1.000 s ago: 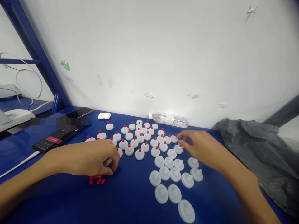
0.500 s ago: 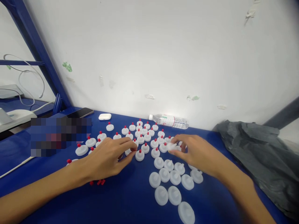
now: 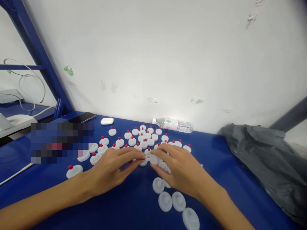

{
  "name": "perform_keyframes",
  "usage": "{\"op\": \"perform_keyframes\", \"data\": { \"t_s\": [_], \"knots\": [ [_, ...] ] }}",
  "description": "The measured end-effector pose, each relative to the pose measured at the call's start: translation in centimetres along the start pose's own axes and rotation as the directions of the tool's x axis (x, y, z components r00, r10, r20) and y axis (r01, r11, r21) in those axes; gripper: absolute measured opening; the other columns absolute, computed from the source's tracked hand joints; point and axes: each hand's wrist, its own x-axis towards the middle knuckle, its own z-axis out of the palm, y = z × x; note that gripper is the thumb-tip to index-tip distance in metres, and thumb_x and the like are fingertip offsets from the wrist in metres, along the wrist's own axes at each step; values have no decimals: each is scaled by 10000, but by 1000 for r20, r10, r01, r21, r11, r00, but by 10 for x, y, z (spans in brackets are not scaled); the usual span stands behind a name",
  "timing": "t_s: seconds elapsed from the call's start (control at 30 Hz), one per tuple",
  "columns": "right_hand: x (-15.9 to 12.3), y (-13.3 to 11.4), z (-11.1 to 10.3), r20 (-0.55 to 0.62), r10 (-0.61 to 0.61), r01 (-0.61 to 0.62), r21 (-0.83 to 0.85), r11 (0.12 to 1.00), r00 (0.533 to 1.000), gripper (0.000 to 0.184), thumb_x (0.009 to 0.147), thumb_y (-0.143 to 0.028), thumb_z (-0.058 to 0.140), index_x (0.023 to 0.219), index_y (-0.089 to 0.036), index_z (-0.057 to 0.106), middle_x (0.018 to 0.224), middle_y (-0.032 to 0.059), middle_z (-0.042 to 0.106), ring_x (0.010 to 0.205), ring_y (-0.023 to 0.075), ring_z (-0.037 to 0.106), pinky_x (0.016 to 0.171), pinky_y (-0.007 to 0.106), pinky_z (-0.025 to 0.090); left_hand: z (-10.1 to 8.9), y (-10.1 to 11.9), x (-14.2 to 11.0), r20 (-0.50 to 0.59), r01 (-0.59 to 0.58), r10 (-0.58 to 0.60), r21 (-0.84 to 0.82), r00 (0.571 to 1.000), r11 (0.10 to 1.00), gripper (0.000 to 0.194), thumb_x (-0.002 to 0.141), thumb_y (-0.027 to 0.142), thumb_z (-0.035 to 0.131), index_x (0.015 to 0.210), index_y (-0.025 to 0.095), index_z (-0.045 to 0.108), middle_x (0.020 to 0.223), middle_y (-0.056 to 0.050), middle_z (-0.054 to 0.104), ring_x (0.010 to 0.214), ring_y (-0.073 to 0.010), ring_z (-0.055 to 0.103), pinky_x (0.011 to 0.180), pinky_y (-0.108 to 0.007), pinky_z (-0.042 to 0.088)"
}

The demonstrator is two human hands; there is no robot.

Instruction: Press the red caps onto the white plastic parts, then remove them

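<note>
My left hand (image 3: 114, 167) is closed, with its fingertips pinching a small red cap (image 3: 143, 158), mostly hidden. Facing it, my right hand (image 3: 181, 164) grips a translucent white nozzle lid (image 3: 155, 159) by its rim, its tip turned toward the red cap. The two pieces are touching or nearly so. Beyond and beside the hands stand several white lids topped with red caps, such as one red-capped lid (image 3: 150, 141). Bare lids (image 3: 165, 201) without red tips lie below my right hand, some of them covered by it.
A clear plastic bottle (image 3: 174, 125) lies against the wall. Along the back are a white earbud case (image 3: 107, 121) and a phone (image 3: 86, 117). A dark plastic bag (image 3: 254, 156) is heaped at the right of the blue table (image 3: 115, 210). A white cable (image 3: 15, 172) runs along the left.
My right hand has moved left from the group of lids, carrying a white lid up to my left hand. My left hand has shifted slightly right.
</note>
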Motion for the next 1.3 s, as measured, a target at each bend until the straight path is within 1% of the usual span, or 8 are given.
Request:
{"op": "perform_keyframes", "data": {
  "t_s": [0.17, 0.33, 0.47, 0.7, 0.87, 1.03, 1.13, 1.3],
  "knots": [
    [2, -6, 4, -34, -60, 59, -39, 997, 998, 285, 982, -256, 617, 1243, -140, 638, 1085, 113, 702, 910, 262, 710, 735, 420, 605, 2, 2, -4, 21, -51, 52, -40, 998, 998, 294, 984, 73, 611, 1210, 257, 647, 1100, 3, 797, 902, -105, 768, 762, -170, 585],
    [3, -5, 4, -41, -54, 51, -74, 996, 998, 289, 991, -257, 625, 1267, -173, 614, 1122, 97, 695, 917, 238, 715, 729, 390, 604, 2, 5, -3, -58, -7, 7, -2, 998, 1000, 258, 976, 84, 621, 1164, 256, 661, 1020, 25, 800, 827, -91, 759, 725, -167, 573],
    [2, -3, 6, -36, -37, 35, -52, 998, 999, 293, 1015, -292, 611, 1291, -196, 590, 1212, 93, 715, 1000, 230, 725, 791, 381, 602, 2, 4, -2, -62, -14, 14, -7, 998, 1000, 265, 973, 75, 609, 1162, 253, 660, 1018, 23, 798, 822, -87, 751, 722, -168, 569],
    [-1, -1, 7, -50, -15, 14, -17, 1000, 999, 270, 1047, -328, 572, 1288, -206, 586, 1160, 54, 767, 888, 219, 749, 746, 361, 569, 0, 5, -2, -44, 35, -37, -46, 998, 998, 251, 970, 83, 608, 1140, 245, 697, 1022, 16, 797, 813, -79, 738, 718, -161, 561],
    [-1, -2, 7, -114, -17, 23, 55, 998, 993, 281, 1052, -351, 564, 1287, -203, 606, 1174, 80, 762, 1000, 225, 735, 878, 394, 567, 0, 6, -3, -38, 112, -114, -47, 993, 993, 212, 972, 115, 630, 1111, 249, 718, 944, 34, 793, 678, -64, 693, 580, -148, 514],
    [1, -6, 7, -175, -8, 21, 73, 997, 985, 279, 1057, -335, 551, 1279, -181, 622, 1137, 97, 760, 1017, 244, 716, 967, 486, 539, 0, 1, -2, -82, 84, -84, 1, 993, 996, 157, 982, 157, 649, 1094, 237, 725, 923, 20, 793, 669, -81, 693, 543, -164, 492],
    [2, -7, 7, -187, -19, 36, 89, 995, 982, 274, 1050, -314, 565, 1281, -174, 617, 1136, 96, 757, 1010, 248, 712, 932, 473, 554, 2, -5, -3, -76, 81, -78, 30, 994, 996, 157, 980, 169, 663, 1109, 240, 715, 939, 21, 785, 707, -85, 710, 559, -161, 494],
    [1, -8, 10, -240, -58, 78, 75, 994, 969, 289, 1038, -270, 586, 1291, -135, 617, 1139, 112, 747, 1023, 243, 706, 905, 431, 572, 5, -8, -6, -36, 24, -21, 96, 999, 995, 191, 1009, 151, 606, 1167, 236, 669, 1024, -1, 773, 836, -129, 731, 699, -210, 534]
  ]
}}
